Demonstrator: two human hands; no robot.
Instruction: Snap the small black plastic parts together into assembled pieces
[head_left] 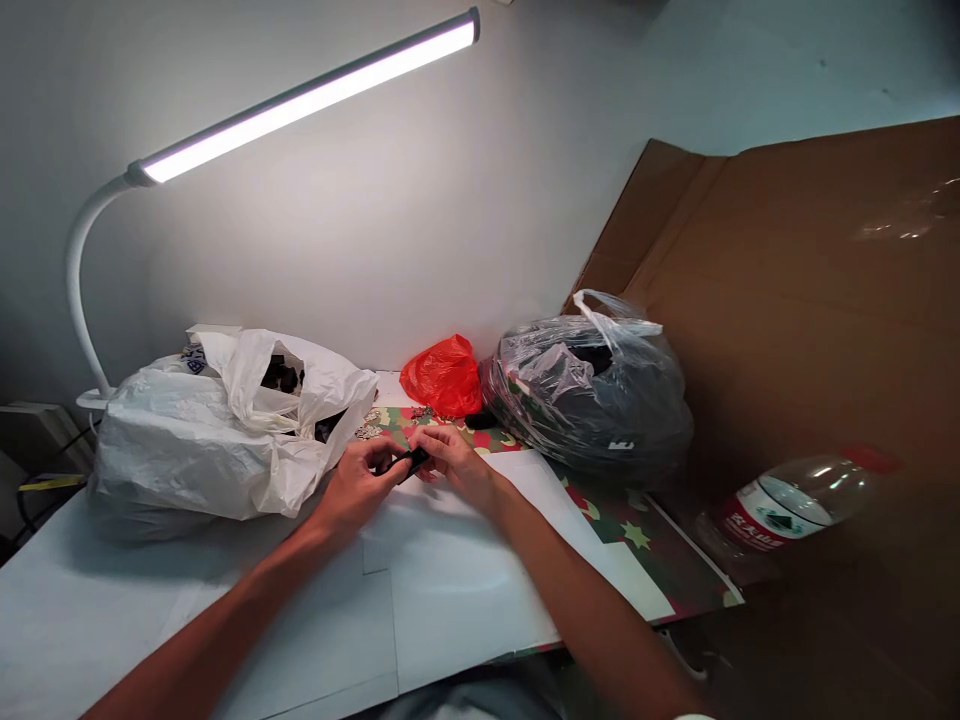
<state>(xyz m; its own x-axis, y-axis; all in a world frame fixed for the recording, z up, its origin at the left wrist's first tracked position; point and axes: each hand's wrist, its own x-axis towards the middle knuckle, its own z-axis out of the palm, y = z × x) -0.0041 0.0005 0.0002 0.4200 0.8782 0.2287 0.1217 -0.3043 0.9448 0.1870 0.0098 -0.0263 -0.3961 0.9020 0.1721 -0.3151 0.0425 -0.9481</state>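
My left hand (358, 485) and my right hand (454, 459) meet over the white sheet (450, 570) near the middle of the table. Both pinch a small black object (412, 461) between their fingertips, the left from the left end, the right from the right. What the black object is I cannot make out. Just behind the hands lies patterned paper (637, 530) with red and green shapes and stars.
A white plastic bag (225, 430) sits at the left, a small red bag (442, 375) behind the hands, a clear bag of dark items (592, 390) at the right. A plastic bottle (787, 505) lies against brown cardboard (810, 300). A lit desk lamp (300, 100) arches overhead.
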